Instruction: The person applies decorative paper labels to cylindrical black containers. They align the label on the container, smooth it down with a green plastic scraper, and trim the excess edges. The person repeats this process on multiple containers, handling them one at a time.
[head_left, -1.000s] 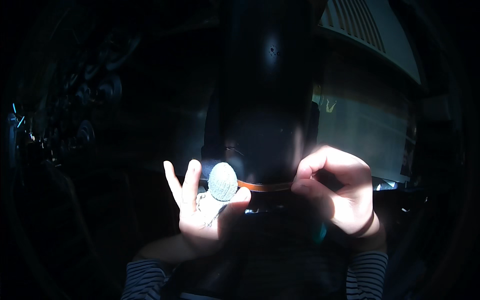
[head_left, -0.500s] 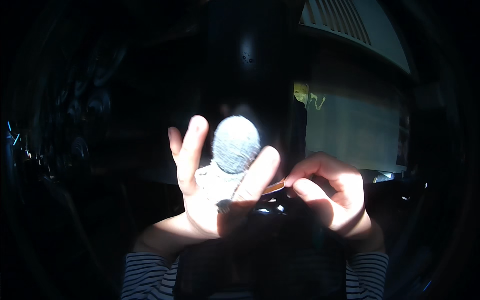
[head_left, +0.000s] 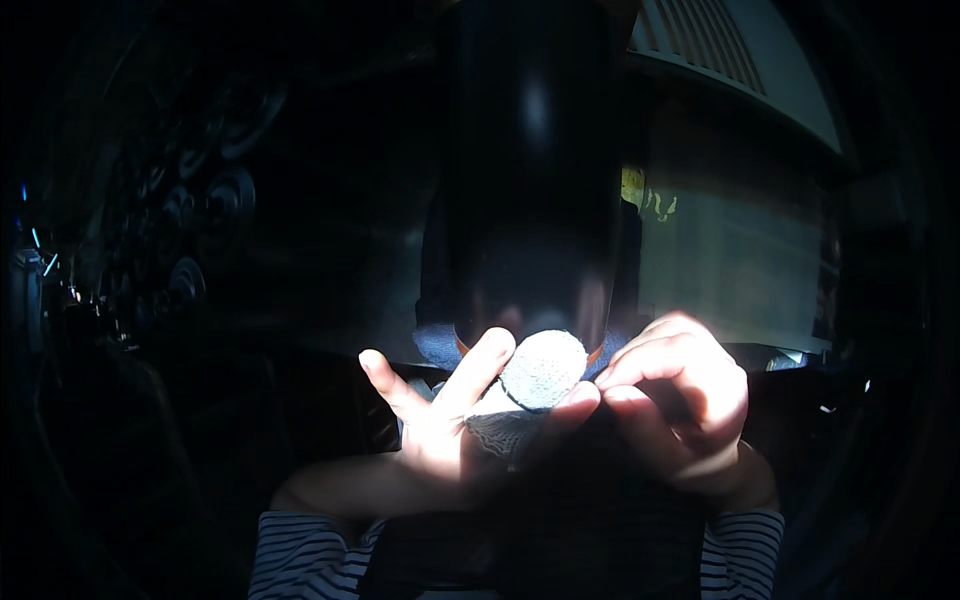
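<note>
My left hand (head_left: 440, 440) is closed round a pale grey-white knitted piece (head_left: 545, 371) with a rounded end, like the toe of a sock. The round end shows between my fingers and thumb, while another finger sticks out to the left. Loose ribbed grey fabric (head_left: 503, 432) hangs below it. Beside the left thumb, my right hand (head_left: 690, 395) has its thumb and forefinger pinched together. What they grip, if anything, is too small to make out. Strong light whitens both hands.
A tall glossy black cylinder (head_left: 537, 200) stands just beyond my hands, with dark blue fabric (head_left: 436, 345) at its foot. To the right are a grey-green panel (head_left: 735, 255) and a slatted pale cover (head_left: 700, 45). Dim round reels (head_left: 230, 195) line the left side.
My left hand has tilted and moved down and right with the knitted piece, close to my right hand. The orange-brown strip seen at my right fingertips before no longer shows there. The view has shifted slightly.
</note>
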